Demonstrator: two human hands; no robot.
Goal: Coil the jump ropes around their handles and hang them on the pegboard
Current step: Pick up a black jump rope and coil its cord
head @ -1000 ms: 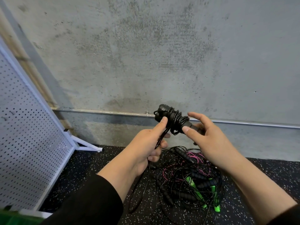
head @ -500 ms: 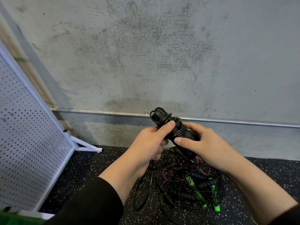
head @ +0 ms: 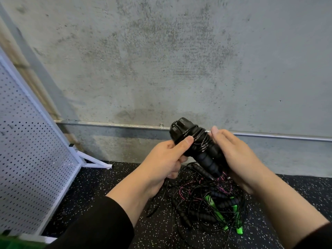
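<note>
Handles (head: 201, 150) now tipped steeper than 1 s ago, held above the floor pile (head: 212, 200). Left hand (head: 165, 159) pinching cord against them; right hand (head: 239, 159) closed around, formerly fingers spread. Coil nearly finished; pegboard (head: 32, 159) next.

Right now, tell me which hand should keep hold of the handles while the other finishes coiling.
Probably the right hand: it cups the black handles from behind. The left hand already pinches the cord against them, so it can wind.
</note>
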